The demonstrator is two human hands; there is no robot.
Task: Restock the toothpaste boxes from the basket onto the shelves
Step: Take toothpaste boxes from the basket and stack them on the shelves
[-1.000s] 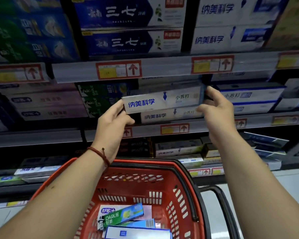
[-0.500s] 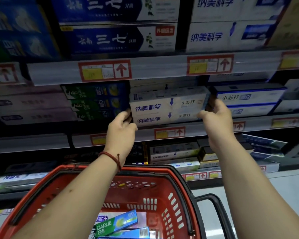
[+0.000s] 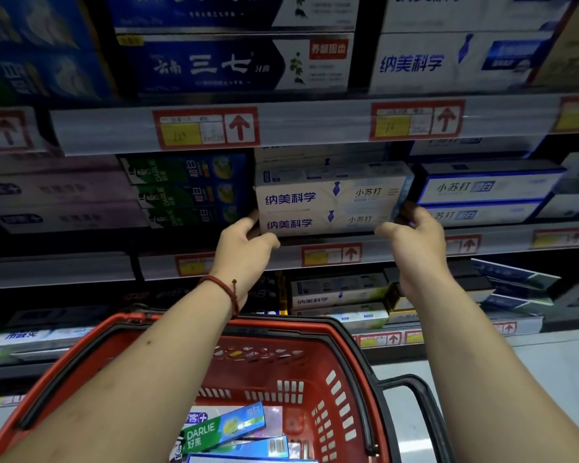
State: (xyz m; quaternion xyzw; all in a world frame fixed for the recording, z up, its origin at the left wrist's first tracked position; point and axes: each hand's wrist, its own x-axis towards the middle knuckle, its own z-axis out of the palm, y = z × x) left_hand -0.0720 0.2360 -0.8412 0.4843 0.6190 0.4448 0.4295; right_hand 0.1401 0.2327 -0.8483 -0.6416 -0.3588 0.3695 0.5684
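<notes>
Both hands are up at the middle shelf. The left hand (image 3: 244,250) has its fingers curled against the left end of the white stack with the thumb tucked under the front edge, and the right hand (image 3: 415,243) has its fingertips hooked on the right end, about where the two boxes meet. Honestly I can't tell whether either one is actually clamping or just squaring things up, since the fingertips are half hidden behind the cardboard. The top white toothpaste box (image 3: 328,195) sits flat on the lower white box (image 3: 321,223), both lying long-ways left to right along the shelf rail (image 3: 505,240) with their printed faces out. That's the key bit: the long axis runs across in front of the person, one hand on each short end, and the stack is just above and ahead of the knuckles, so neither hand is really closer. It's wedged between the green Darlie stack (image 3: 188,192) on the left and the blue-trimmed boxes (image 3: 482,188) on the right, near both and with barely any gap. To me this one looks basically shelved – next would be letting go and dropping down to the red basket (image 3: 268,372) between the forearms, where a green Darlie box (image 3: 221,429) lies on top at a slant. Its matching slot is on the left, so I'd guess the left hand is the handier one.
</notes>
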